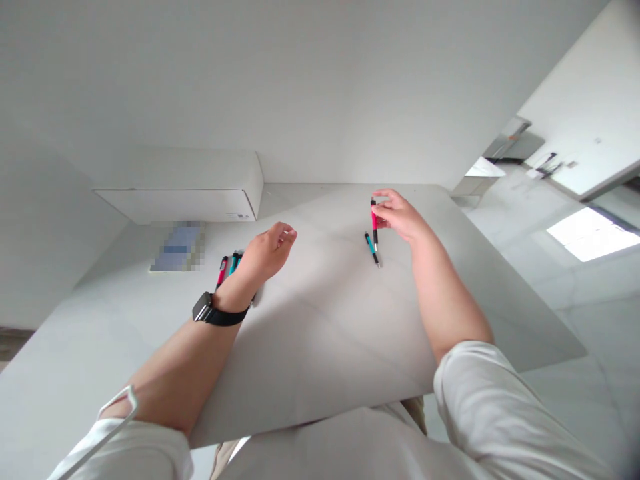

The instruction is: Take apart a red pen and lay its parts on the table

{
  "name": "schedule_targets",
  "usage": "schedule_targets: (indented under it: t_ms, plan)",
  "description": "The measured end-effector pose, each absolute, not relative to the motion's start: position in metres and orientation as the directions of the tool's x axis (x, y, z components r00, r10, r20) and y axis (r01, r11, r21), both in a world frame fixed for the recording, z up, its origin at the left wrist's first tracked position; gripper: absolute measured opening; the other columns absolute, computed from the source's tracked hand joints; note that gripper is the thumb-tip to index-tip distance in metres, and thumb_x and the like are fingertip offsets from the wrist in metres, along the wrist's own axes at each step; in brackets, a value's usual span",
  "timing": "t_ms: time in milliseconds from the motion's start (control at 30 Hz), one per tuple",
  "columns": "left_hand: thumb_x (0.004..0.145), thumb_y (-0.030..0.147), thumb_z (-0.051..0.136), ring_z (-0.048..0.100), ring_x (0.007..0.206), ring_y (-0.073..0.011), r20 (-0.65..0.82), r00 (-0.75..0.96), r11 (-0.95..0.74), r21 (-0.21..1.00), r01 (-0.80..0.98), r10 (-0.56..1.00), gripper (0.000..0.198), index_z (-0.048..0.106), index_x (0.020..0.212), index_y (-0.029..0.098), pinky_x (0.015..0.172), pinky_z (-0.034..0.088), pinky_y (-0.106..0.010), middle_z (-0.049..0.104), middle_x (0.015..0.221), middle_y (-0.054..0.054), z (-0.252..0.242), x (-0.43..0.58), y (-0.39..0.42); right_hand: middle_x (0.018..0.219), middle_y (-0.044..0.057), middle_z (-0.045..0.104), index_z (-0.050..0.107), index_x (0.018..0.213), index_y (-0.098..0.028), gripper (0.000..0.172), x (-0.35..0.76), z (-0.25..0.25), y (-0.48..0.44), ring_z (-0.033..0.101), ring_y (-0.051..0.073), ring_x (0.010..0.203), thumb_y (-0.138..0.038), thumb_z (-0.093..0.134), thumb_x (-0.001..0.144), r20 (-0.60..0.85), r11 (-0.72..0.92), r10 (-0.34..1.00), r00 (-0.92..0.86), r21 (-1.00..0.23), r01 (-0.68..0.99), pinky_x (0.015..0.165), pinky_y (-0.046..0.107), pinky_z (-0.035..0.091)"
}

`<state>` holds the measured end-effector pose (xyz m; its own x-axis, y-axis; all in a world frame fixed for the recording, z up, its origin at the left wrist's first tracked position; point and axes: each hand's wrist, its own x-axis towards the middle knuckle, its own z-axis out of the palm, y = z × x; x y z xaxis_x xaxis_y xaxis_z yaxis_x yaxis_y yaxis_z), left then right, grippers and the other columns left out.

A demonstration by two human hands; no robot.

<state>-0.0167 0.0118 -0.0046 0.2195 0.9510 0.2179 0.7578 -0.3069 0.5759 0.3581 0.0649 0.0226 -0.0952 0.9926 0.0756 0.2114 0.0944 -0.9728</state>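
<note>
Pink pen (374, 217) at my 1 o'clock, gripped by my right hand (398, 217) near its upper end, presumably to leave the tip free; teal pen (371, 248) on the table (325, 347), 6 o'clock of it; left hand (271, 252), 11 o'clock, curled; cannot tell whether fully closed.

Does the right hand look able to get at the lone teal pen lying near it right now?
Probably yes: the teal pen lies close by the right hand with nothing seen covering it, though that hand holds a pink pen, so its fingers aren't all free.
</note>
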Motion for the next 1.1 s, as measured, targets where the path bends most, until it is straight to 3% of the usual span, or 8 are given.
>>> schedule_targets:
  t_ms: [100,200,300,467,633,800,900,1100]
  plan:
    - [0.105,0.055,0.043,0.072,0.092,-0.0228,0.207,0.213,-0.295,0.562,0.773,0.955,0.041,0.065,0.122,0.024,0.081,0.049,-0.032,0.080,0.107,-0.008,-0.004,-0.019,0.013,0.085,0.003,0.070,0.063,0.122,-0.021,0.038,0.377,0.006,0.074,0.068,0.017,0.068,-0.030,0.078,0.089,-0.123,-0.086,0.991,-0.045,-0.872,0.482,0.068,0.034,0.063]
    - [0.104,0.053,0.046,0.072,0.091,-0.0229,0.215,0.190,-0.278,0.534,0.799,0.958,0.039,0.065,0.122,0.024,0.080,0.049,-0.032,0.079,0.107,-0.008,-0.001,-0.022,0.015,0.082,0.004,0.073,0.067,0.125,-0.020,0.037,0.386,-0.015,0.083,0.068,0.016,0.064,-0.026,0.077,0.090,-0.210,-0.197,0.975,0.076,-0.649,0.735,0.068,0.031,0.061]
    - [0.103,0.051,0.047,0.072,0.092,-0.0227,0.236,0.171,-0.272,0.516,0.812,0.957,0.037,0.067,0.121,0.024,0.079,0.049,-0.032,0.079,0.106,-0.007,0.003,-0.027,0.017,0.086,0.007,0.077,0.069,0.129,-0.019,0.037,0.385,-0.031,0.089,0.070,0.016,0.064,-0.026,0.075,0.093,-0.257,-0.248,0.958,0.127,-0.518,0.819,0.070,0.029,0.059]
    - [0.101,0.048,0.049,0.071,0.094,-0.0235,0.264,0.144,-0.253,0.446,0.858,0.954,0.033,0.069,0.114,0.026,0.081,0.050,-0.033,0.078,0.104,-0.006,0.009,-0.044,0.022,0.086,0.008,0.079,0.072,0.129,-0.019,0.033,0.377,-0.047,0.094,0.072,0.017,0.064,-0.024,0.070,0.096,-0.322,-0.281,0.937,0.135,-0.468,0.838,0.067,0.026,0.058]
    - [0.095,0.044,0.055,0.069,0.098,-0.0268,0.247,0.147,-0.223,0.318,0.921,0.958,0.029,0.073,0.108,0.025,0.086,0.052,-0.036,0.077,0.109,-0.009,0.005,-0.068,0.031,0.079,0.006,0.078,0.077,0.121,-0.019,0.030,0.377,-0.054,0.098,0.071,0.016,0.063,-0.023,0.073,0.091,-0.285,-0.255,0.949,0.137,-0.435,0.864,0.062,0.024,0.056]
    - [0.084,0.044,0.064,0.070,0.095,-0.0316,0.081,0.150,-0.162,0.173,0.971,0.985,0.025,0.078,0.092,0.024,0.082,0.054,-0.040,0.077,0.102,-0.014,-0.005,-0.086,0.039,0.080,0.007,0.078,0.079,0.117,-0.020,0.028,0.379,-0.056,0.098,0.071,0.018,0.061,-0.024,0.072,0.090,-0.297,-0.283,0.944,0.144,-0.503,0.817,0.064,0.030,0.058]
    - [0.072,0.039,0.072,0.071,0.086,-0.0326,-0.048,0.153,-0.145,0.139,0.980,0.987,0.021,0.079,0.085,0.024,0.079,0.055,-0.041,0.077,0.090,-0.015,-0.009,-0.088,0.040,0.080,0.006,0.079,0.078,0.119,-0.021,0.031,0.380,-0.056,0.097,0.071,0.019,0.063,-0.027,0.070,0.090,-0.266,-0.264,0.951,0.156,-0.440,0.858,0.069,0.031,0.057]
    - [0.066,0.034,0.079,0.072,0.093,-0.0376,-0.171,0.166,-0.164,0.024,0.986,0.971,0.025,0.080,0.087,0.021,0.084,0.057,-0.046,0.076,0.101,-0.020,-0.010,-0.080,0.032,0.111,0.012,0.080,0.077,0.120,-0.021,0.032,0.376,-0.046,0.097,0.073,0.023,0.097,-0.034,0.066,0.093,0.002,-0.074,0.997,0.078,-0.284,0.956,0.087,0.032,0.052]
